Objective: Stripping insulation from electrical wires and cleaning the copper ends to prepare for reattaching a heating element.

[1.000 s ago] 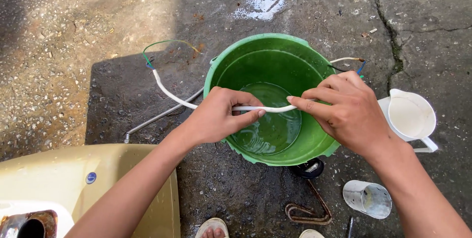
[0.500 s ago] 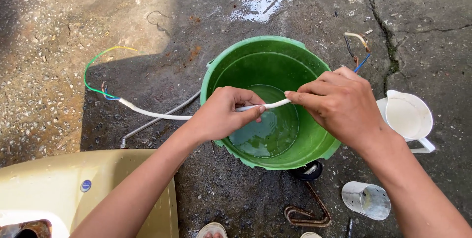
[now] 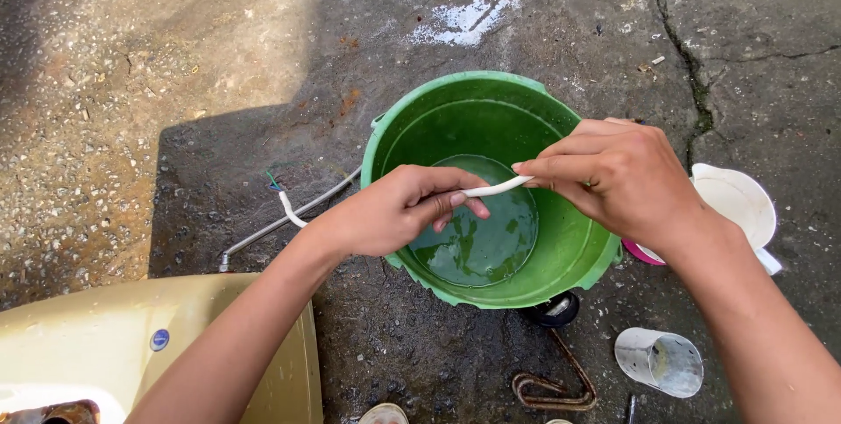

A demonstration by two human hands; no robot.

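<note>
right now i am looking down from the head camera at two bare hands working over a green plastic bucket point(image 3: 569, 253) that stands on wet, cracked concrete floor point(image 3: 219, 65). the left hand point(image 3: 390, 214) is clenched around a thin white cable point(image 3: 495, 187), and the right hand point(image 3: 626, 180) pinches the same cable between thumb and fingers point(image 3: 543, 168). only a short bare stretch of cable shows between the two hands, hanging above the shallow water point(image 3: 477, 236) in the bottom of the bucket. behind the left hand the cable reappears on the floor, left of the bucket, and its loose end point(image 3: 279, 189) shows coloured inner wires.

i judge the step in hand to be drawing the cable through the fists over the water, perhaps wiping or rinsing it. the next move, as i read it, calls for a steady grip on one side while the other slides along.

a white jug point(image 3: 740, 205) sits just beside the bucket's right rim, partly hidden by the right wrist. a clear plastic cup point(image 3: 659, 361) lies on its side near the bottom edge. a bent rusty metal rod point(image 3: 552, 385) lies near it, and a cream-coloured casing point(image 3: 105, 336) fills the bottom left corner.
</note>
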